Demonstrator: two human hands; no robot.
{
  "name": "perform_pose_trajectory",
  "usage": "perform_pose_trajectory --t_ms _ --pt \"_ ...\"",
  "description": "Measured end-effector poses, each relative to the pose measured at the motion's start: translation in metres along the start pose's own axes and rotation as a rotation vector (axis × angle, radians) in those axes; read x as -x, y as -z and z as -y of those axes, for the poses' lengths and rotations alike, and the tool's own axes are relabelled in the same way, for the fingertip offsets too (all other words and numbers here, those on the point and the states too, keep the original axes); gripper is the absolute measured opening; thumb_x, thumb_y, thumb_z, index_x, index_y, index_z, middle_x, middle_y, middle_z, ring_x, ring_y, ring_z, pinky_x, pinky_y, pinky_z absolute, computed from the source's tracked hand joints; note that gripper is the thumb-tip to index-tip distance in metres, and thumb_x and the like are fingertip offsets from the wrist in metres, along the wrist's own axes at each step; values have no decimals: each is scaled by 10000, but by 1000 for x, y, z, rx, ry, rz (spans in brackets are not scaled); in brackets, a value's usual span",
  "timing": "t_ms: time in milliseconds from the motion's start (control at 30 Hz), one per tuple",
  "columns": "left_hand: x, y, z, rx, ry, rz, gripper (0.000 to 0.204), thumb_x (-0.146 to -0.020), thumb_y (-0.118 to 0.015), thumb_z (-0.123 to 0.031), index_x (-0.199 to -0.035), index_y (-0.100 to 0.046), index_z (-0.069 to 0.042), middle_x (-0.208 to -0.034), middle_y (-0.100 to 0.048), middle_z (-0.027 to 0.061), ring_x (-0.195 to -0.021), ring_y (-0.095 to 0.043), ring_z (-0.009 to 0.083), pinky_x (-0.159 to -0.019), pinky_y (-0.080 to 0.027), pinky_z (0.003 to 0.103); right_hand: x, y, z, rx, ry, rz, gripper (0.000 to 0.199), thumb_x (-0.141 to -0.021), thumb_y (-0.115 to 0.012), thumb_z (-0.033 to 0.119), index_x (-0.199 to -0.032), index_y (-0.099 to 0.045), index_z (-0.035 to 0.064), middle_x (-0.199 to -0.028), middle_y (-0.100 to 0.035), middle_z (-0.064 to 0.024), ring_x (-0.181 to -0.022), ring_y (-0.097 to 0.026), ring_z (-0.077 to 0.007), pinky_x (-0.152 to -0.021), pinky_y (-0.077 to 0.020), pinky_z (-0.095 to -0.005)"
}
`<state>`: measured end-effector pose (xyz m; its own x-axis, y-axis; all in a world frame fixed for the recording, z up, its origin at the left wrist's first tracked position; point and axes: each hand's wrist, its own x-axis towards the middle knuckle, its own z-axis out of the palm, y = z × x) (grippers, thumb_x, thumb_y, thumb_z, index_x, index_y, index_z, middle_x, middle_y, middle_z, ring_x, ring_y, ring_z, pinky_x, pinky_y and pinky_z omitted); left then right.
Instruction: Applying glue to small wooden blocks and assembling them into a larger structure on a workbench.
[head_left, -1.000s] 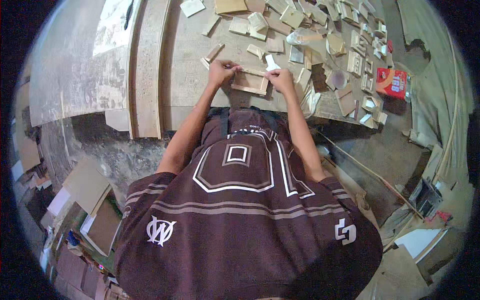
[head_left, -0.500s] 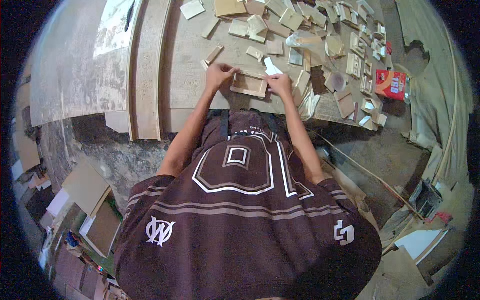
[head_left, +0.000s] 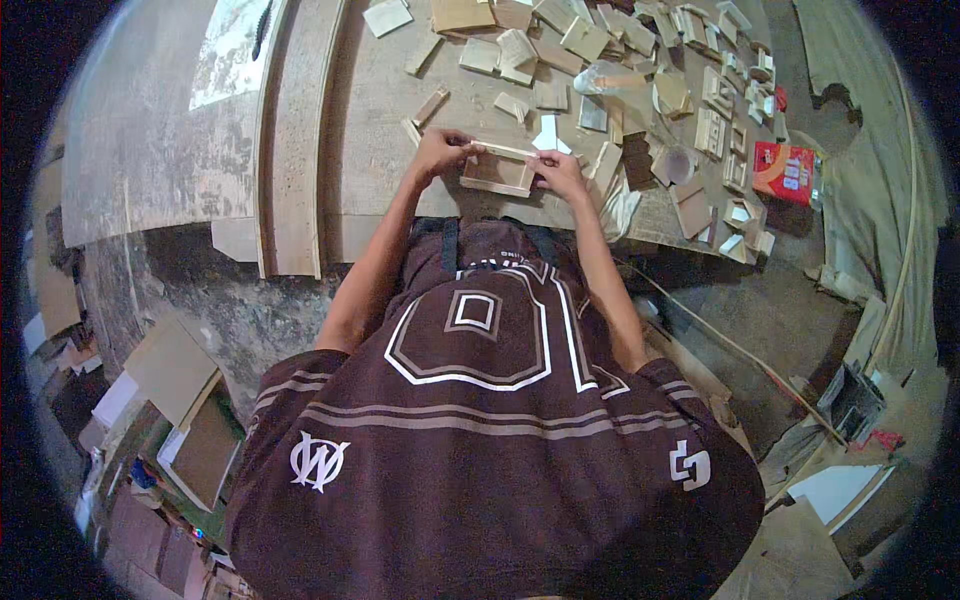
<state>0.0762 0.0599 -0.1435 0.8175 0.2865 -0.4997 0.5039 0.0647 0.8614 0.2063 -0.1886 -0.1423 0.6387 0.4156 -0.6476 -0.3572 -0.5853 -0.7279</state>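
Raw wood under our hands

We see a small wooden frame point(head_left: 497, 170) of pale, matt, unfinished wood on a rough, dusty wooden worktop point(head_left: 370, 150); the offcuts point(head_left: 520, 50) look equally bare, and the red box point(head_left: 783, 170) glossy cardboard.

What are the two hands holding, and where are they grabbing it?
A small rectangular wooden frame: left hand grips its left end, right hand its right end.

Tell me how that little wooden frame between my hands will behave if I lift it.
The small wooden frame looks rigid and probably light, being thin strips. Its joints may be weak, so it could rack or come apart if squeezed. Both the left hand and right hand grip its ends, which should steady it.
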Motion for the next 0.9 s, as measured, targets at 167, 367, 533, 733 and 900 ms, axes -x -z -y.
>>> perform_pose_trajectory --t_ms 167,367,533,733,900 --pt "8 0 -5 75 -29 84 330 -813 -810 -177 -1064 -721 17 -835 -722 42 -664 -624 85 -586 -502 249 1 3 -4 -56 54 71 384 -866 -774 208 -1186 -644 41 -1021 -678 -32 -839 -647 -101 -664 -589 -263" --pt "22 -3 -13 96 -61 74 327 -830 -793 -147 -1093 -704 26 -865 -724 51 -733 -654 99 -653 -531 256 13 2 0 -132 200 144 343 -887 -748 181 -1173 -639 26 -988 -678 -17 -810 -633 -81 -646 -583 -248" --pt "35 -3 -35 96 -83 96 363 -827 -796 -140 -1128 -694 37 -887 -727 58 -736 -654 103 -670 -532 263 12 12 -8 73 367 168 355 -903 -728 168 -1199 -633 -3 -954 -652 -17 -808 -626 -85 -691 -559 -252" --pt "55 -1 -60 21 -213 -1 433 -792 -831 -204 -1154 -702 -5 -990 -733 97 -881 -670 132 -829 -520 291 53 15 31 35 602 82 346 -902 -715 128 -1205 -637 -17 -929 -677 -29 -793 -618 -73 -712 -531 -240" --pt "67 -4 -79 -13 -251 0 421 -799 -825 -239 -1137 -712 -14 -972 -734 87 -883 -671 135 -800 -524 286 68 16 44 -87 504 88 375 -875 -760 212 -1158 -646 -5 -959 -681 -43 -828 -621 -92 -718 -537 -259"
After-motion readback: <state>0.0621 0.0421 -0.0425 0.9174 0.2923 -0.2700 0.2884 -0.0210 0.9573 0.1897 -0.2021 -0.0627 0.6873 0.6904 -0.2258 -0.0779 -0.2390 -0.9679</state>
